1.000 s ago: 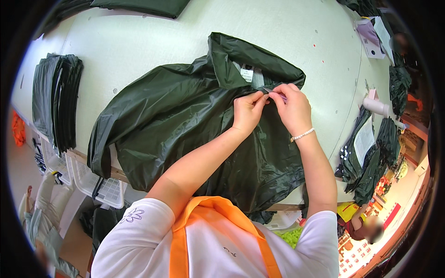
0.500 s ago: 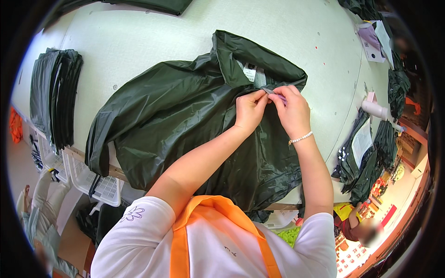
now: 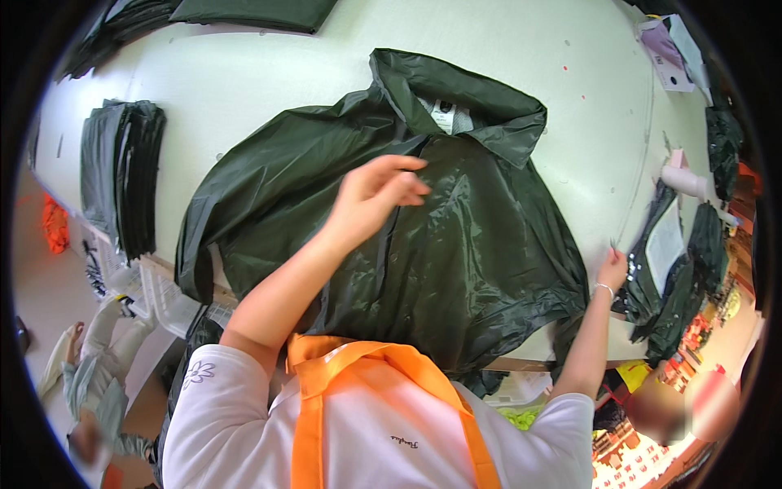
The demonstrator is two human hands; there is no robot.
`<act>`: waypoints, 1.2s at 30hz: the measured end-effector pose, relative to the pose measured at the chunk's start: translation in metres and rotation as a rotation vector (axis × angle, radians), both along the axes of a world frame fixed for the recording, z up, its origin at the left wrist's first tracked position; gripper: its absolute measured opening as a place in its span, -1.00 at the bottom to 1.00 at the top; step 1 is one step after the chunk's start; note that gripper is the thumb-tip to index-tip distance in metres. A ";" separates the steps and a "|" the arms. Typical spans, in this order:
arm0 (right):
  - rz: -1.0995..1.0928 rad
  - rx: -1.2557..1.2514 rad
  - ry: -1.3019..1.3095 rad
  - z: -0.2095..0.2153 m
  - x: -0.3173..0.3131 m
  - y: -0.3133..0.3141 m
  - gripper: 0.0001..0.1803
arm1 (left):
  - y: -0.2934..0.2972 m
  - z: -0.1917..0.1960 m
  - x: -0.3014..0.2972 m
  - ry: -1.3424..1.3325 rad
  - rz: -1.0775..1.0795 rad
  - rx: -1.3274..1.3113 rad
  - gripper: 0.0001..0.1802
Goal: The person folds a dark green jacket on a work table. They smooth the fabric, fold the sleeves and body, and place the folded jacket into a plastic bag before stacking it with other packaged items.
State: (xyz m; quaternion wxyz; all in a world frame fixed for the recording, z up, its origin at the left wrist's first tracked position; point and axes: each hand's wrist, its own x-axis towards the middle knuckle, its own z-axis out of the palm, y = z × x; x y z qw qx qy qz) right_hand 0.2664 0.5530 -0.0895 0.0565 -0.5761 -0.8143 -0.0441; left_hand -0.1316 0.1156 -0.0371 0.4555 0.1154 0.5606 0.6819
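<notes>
A dark green, shiny raincoat (image 3: 481, 236) lies spread on the pale table, its collar away from me and a white label (image 3: 444, 116) showing inside the neck. Over its upper front is my left hand (image 3: 379, 191), slightly blurred, with fingers loosely bent, apart and holding nothing. My right hand (image 3: 611, 270) is off the garment, by the table's right side. Its fingers are closed, and a small thin greyish tip (image 3: 614, 244) sticks out above them; the kind of thing cannot be made out.
Folded dark garments (image 3: 122, 175) are stacked at the left, and more (image 3: 252, 10) lie at the far edge. On the right are dark bundles with a white sheet (image 3: 664, 248), a pale bottle-like object (image 3: 684, 181) and a box (image 3: 668, 61). White baskets (image 3: 175, 306) sit below the table's left edge.
My hands have parted from the raincoat's collar front. The right has swung right and toward me; the left has drawn back to the left. The collar front now lies flatter.
</notes>
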 end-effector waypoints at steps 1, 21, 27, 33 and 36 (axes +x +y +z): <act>-0.063 0.000 -0.039 -0.010 0.037 0.013 -0.67 | -0.016 0.000 -0.003 0.071 0.033 -0.149 -0.72; 0.421 -0.490 1.028 -0.009 -0.336 -0.299 -0.84 | 0.078 -0.023 -0.066 0.930 0.026 -0.405 -0.65; 0.305 -0.673 1.039 0.001 -0.332 -0.288 -0.88 | 0.073 -0.033 -0.038 1.073 -0.217 -0.932 -0.61; 0.284 -0.657 0.979 -0.002 -0.338 -0.291 -0.86 | 0.068 -0.049 -0.060 0.570 -0.320 -0.486 -0.73; 0.252 -0.747 1.052 -0.005 -0.338 -0.295 -0.87 | 0.062 -0.047 -0.056 0.269 -0.306 -0.326 -0.80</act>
